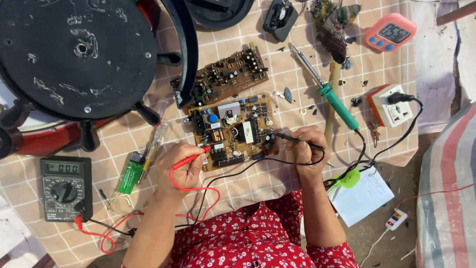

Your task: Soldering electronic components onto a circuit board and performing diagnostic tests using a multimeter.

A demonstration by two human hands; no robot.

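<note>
Circuit board [232, 131] at centre of counter [297, 74], a second board [229, 74] behind it; multimeter [65, 187] far left; soldering iron [327, 89] right, wall socket [394, 105] farther right.

I see a thin red plastic test probe [191, 160] lying slantwise, tip on the near-left edge of a brown rectangular circuit board [232, 130] flat on the checked surface; a thin black test probe [297, 141] touches its right edge.
</note>
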